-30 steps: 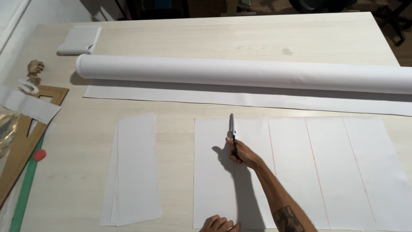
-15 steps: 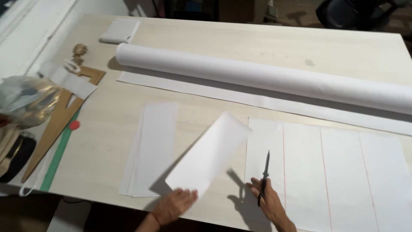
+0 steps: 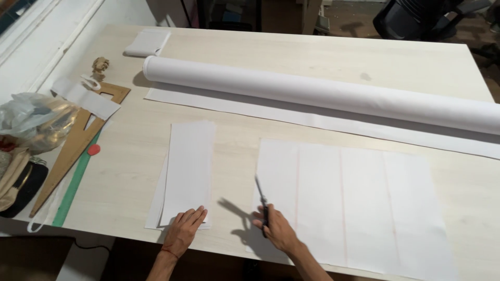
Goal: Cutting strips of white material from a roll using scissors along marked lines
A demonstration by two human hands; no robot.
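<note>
Two hands work at the counter's (image 3: 130, 171) near edge. Right hand (image 3: 276, 231) has its fingers wrapped shut around scissors (image 3: 262, 203), whose blades point toward 12 o'clock over the ruled white sheet (image 3: 364, 203). Left hand (image 3: 183, 231), at 9 o'clock from it, lies flat with fingers spread on the stack of cut strips (image 3: 187, 171). At 12 o'clock lies the fabric roll (image 3: 323, 93). Strips could slide and fan out if the palm lifts, and the blades may wander off the faint red lines. How far the blades are parted is hard to make out; the sheet's near corner is cut off.
</note>
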